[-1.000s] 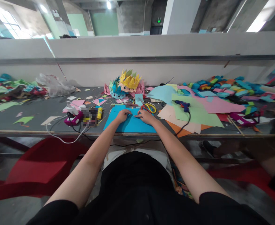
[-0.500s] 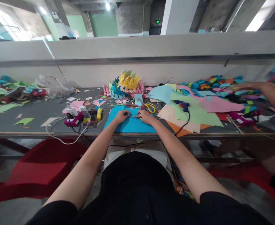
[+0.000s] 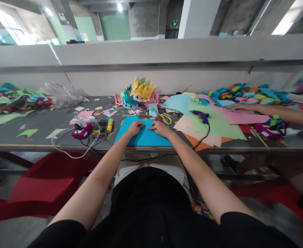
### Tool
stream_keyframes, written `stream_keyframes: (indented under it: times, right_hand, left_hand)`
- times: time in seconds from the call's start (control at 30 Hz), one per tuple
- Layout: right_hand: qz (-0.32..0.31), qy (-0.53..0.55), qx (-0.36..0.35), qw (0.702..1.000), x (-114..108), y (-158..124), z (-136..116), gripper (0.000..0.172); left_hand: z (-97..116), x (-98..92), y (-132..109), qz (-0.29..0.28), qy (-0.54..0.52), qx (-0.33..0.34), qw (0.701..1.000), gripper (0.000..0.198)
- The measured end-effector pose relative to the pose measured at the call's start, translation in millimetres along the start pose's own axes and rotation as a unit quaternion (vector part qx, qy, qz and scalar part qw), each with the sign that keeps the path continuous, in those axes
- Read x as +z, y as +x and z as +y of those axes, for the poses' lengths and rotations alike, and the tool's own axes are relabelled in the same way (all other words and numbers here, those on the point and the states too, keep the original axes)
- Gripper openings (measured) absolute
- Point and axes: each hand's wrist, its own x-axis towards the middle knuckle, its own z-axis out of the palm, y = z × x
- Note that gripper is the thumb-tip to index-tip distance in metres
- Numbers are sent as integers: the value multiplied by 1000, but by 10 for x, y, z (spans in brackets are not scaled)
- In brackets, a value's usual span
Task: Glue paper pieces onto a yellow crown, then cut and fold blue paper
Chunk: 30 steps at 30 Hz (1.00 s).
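Observation:
Blue paper sheets (image 3: 151,140) lie at the table's front edge, directly before me. Over their left part is my left hand (image 3: 136,127), its fingers curled together toward the middle. What it pinches, if anything, is too small to make out. My right hand (image 3: 160,128) rests on the right part, some fingers stretched out to the left against the paper. A gap of bare blue paper separates the fingertips of both hands. Just behind my right hand are scissors (image 3: 167,119) with yellow and red handles. A small light-blue paper piece (image 3: 153,109) lies behind the sheets.
Paper crowns (image 3: 142,90) stand at the back. Rightward, a glue gun (image 3: 201,115) sits on green paper (image 3: 215,129). Purple power strips (image 3: 81,131) flank the workspace, with cables over the edge. At right, a co-worker's hand (image 3: 240,107) touches pink paper (image 3: 246,116).
A dark spot seen at my left fingers before no longer shows; my hands have barely moved. The co-worker's hand has come down and left from the colourful pile onto the pink paper.

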Motion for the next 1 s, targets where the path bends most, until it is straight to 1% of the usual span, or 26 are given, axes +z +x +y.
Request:
stream_keyframes:
  times: [0.13,0.3,0.4,0.57,0.73,0.8,0.87,1.0]
  right_hand:
    - [-6,-3,-13,1000,-32,17,-37,35]
    - [-27,-6,-26,999,-85,64,-107,38]
    - [-30,-13,-15,999,-117,96,-165,36]
    - [-15,-38,41,998,-120,96,-249,28]
    - [25,-59,120,991,-73,-41,-275,19]
    - [36,-64,140,987,-64,-90,-268,21]
    - [43,-66,148,986,-63,-116,-261,26]
    - [52,-54,135,988,-72,-120,-278,25]
  left_hand:
    - [48,6,-32,12,38,29,999,27]
    - [131,-14,-62,-12,73,80,994,28]
    - [170,-42,-78,-18,92,85,992,29]
    - [208,-48,-127,0,114,55,992,28]
    - [218,-6,-160,29,125,6,992,29]
    - [221,3,-166,38,128,-17,991,29]
    - [229,2,-173,44,132,-38,990,29]
    - [252,-9,-198,54,137,-69,987,28]
